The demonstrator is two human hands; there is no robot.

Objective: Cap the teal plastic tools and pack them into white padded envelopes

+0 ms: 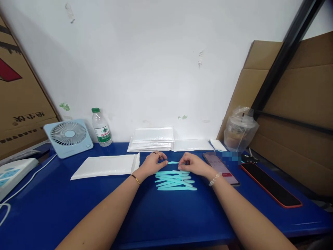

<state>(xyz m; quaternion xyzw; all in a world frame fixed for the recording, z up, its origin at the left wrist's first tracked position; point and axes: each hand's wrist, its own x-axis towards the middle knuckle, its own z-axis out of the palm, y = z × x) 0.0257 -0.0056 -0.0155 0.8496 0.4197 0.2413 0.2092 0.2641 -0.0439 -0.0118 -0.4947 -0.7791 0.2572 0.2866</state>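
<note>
Between my hands is one slim turquoise eyebrow razor (173,162), its two ends hidden by my fingers. My left hand (156,162) is closed at its left end, thumb and bent fingers close together. At the right end, my right hand (191,164) pinches with curled fingers. Just in front of both hands lies a loose row of several more turquoise eyebrow razors (173,181), some crossing each other, on the blue table (166,211). A white padded envelope (106,165) lies flat to the left of my left hand.
A stack of white envelopes (152,137) stands by the wall. Left are a water bottle (101,128), a blue fan (69,137) and a power strip (15,175) with a white cable. Right are a lit phone (221,168), a red-edged phone (272,185) and a bagged drink cup (239,130).
</note>
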